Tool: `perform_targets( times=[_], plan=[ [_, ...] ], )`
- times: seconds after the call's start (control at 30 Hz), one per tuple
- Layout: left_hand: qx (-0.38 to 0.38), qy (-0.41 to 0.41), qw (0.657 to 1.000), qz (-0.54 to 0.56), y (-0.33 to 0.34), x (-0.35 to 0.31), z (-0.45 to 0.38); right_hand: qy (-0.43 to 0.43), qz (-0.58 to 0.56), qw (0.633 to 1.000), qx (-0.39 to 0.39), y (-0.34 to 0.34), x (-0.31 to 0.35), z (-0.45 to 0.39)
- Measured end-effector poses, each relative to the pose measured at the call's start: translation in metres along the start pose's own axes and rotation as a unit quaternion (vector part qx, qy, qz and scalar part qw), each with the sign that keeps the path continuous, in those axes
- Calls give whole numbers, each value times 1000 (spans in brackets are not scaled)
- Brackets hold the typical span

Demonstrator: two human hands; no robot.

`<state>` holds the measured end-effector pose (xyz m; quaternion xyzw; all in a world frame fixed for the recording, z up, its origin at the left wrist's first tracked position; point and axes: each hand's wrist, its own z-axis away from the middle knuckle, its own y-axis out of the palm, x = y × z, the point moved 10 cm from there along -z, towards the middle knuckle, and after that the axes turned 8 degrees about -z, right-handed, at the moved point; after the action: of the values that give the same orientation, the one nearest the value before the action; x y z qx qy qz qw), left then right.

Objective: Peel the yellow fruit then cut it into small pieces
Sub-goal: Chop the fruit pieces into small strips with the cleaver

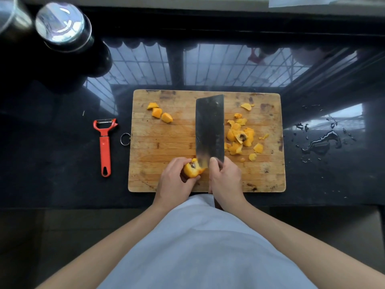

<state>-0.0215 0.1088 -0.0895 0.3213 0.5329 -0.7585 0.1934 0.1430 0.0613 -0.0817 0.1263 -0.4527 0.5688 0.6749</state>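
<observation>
Left hand [174,180] pinches yellow fruit [192,170] on cutting board [166,142]. Right hand [226,180] grips cleaver [209,128], blade touching fruit. Three cut pieces [160,113] far-left; peel pile [239,136] right. Red peeler [104,147] on counter.

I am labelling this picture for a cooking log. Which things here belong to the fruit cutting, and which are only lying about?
In use:
left hand holding the yellow fruit
right hand gripping the cleaver
cutting board
cut pieces
peel scraps

Lying about:
red peeler
steel container
spilled water
</observation>
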Motion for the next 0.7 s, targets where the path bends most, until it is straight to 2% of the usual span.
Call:
perform_targets(
  times=[0.37,0.53,0.6,0.7],
  plan=[
    [20,-38,999,31,-6,6,-7,0,-17,1000,2,-15,5,5],
    [144,-60,986,62,-3,7,-22,-31,-21,999,-11,-50,10,5],
    [137,-101,982,83,-8,12,-23,-34,-23,999,-6,-52,10,2],
    [80,-171,978,88,-16,18,-14,-36,-23,999,3,-51,9,-3]
  ],
)
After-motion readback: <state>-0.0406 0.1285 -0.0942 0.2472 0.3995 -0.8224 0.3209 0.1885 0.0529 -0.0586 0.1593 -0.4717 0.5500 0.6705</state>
